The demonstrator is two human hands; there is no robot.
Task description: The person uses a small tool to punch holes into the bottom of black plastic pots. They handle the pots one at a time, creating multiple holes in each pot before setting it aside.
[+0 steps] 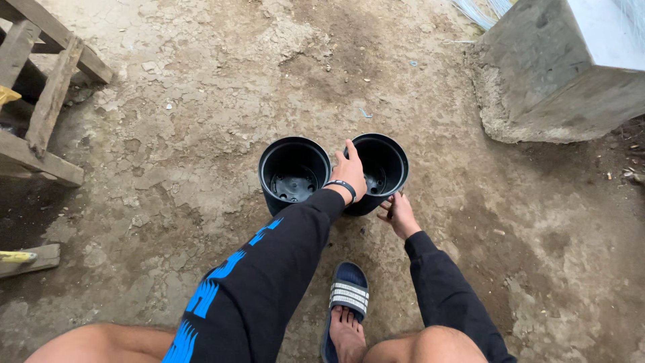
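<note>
Two empty black plastic pots stand side by side on the dirt ground. The left pot (293,171) shows drain holes in its bottom. My left hand (351,172), with a black band on the wrist, grips the near rim of the right pot (384,161). Lower down, my right hand (400,214) touches that pot's outer wall near its base. Both arms wear black sleeves; the left one has blue markings.
A wooden frame (40,101) stands at the left edge. A concrete block (557,74) rises at the upper right. My foot in a blue striped sandal (348,296) rests just below the pots. Cracked dry earth (201,121) surrounds everything.
</note>
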